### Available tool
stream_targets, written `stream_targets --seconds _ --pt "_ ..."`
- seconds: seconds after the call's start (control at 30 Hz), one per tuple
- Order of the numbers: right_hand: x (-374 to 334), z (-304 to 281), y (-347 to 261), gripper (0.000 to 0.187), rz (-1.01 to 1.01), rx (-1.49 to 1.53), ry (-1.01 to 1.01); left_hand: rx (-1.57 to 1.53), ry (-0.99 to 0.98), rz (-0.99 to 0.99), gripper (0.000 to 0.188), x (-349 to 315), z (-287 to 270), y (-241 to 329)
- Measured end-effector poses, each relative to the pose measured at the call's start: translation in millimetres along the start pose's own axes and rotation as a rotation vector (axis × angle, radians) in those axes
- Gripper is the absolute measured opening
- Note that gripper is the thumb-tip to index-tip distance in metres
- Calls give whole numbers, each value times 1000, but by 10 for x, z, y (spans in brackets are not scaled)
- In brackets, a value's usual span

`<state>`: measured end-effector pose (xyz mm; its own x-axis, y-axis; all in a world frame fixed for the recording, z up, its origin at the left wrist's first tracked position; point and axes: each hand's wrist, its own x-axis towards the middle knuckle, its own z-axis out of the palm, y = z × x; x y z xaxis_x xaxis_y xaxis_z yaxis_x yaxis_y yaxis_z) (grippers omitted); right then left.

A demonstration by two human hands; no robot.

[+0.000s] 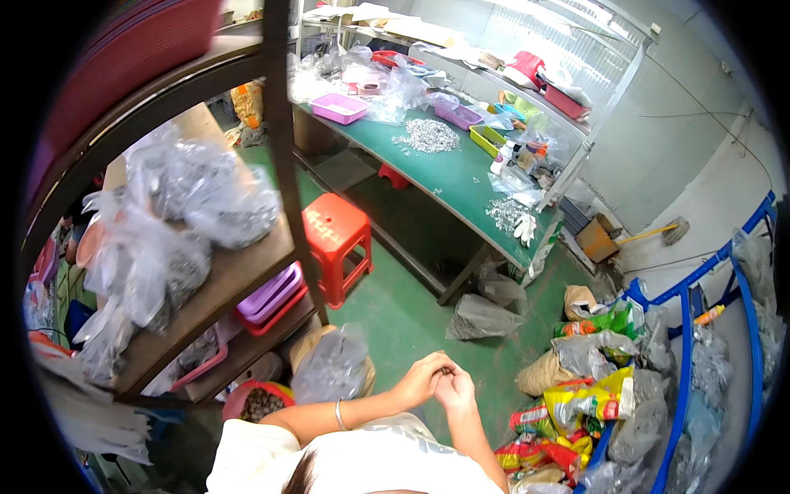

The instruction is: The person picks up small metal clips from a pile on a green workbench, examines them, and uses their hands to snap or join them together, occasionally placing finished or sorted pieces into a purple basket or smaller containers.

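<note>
My left hand point(420, 380) and my right hand point(456, 392) meet in front of my body, above the green floor. The fingers of both are curled and pressed together. Between the fingertips a small dark brown thing point(445, 370) shows, too small to name. A silver bangle point(339, 414) circles my left wrist. Left of my hands, a clear plastic bag point(331, 362) stands on the floor beside the shelf. Beyond them, another filled plastic bag point(485, 317) rests near the table leg.
A green-topped table point(448, 173) bears a pile of small silvery parts point(429, 137) and purple trays. A red stool point(336, 239) stands before it. On the left, a shelf point(214, 305) carries filled bags point(189, 198). Sacks point(588, 403) and a blue rack point(681, 379) crowd the right.
</note>
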<state>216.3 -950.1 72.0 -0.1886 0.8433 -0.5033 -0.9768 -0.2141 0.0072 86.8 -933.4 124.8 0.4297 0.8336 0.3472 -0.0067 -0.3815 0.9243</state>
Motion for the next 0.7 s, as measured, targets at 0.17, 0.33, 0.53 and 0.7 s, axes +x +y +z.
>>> stream_targets --seconds 0.17,0.33,0.53,0.7 --pt "1293 383 -960 20 48 -40 164 -74 252 -77 20 1256 71 -514" --pt "2637 897 -1617 17 51 -489 242 -55 451 -382 19 2059 -412 -1088" --pt "4126 1588 -2139 19 16 -469 239 -293 516 -618 20 2925 -1259 -2035" --pt "5038 2165 -2624 27 -100 -460 328 -80 501 -627 20 4006 -1899 -3137"
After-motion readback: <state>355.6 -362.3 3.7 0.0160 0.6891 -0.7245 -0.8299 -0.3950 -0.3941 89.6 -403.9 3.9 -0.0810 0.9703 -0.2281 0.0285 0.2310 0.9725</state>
